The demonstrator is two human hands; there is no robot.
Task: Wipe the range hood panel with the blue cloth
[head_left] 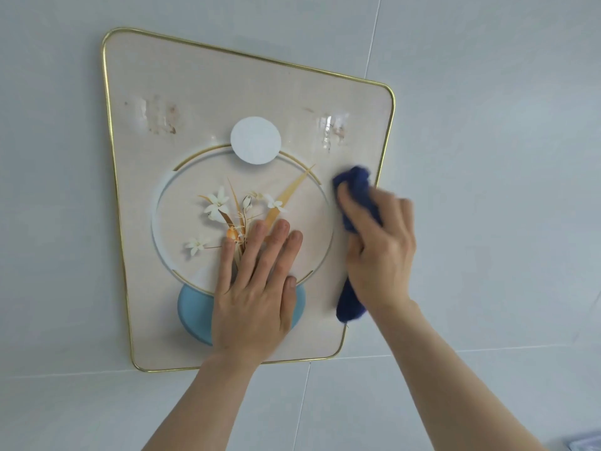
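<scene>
A beige panel (195,92) with a thin gold rim hangs on the pale tiled wall, printed with white flowers, a ring and a blue vase. Two patches of brownish residue mark its upper left and upper right. My left hand (257,288) lies flat on the panel's lower middle, fingers spread over the vase and flower stems. My right hand (379,245) presses a dark blue cloth (356,187) against the panel's right side, close to the gold rim. One end of the cloth hangs out below the hand. The hand and cloth look motion-blurred.
Pale grey wall tiles (487,157) surround the panel, with grout lines running below and to the upper right. A bluish object (585,444) peeks in at the bottom right corner.
</scene>
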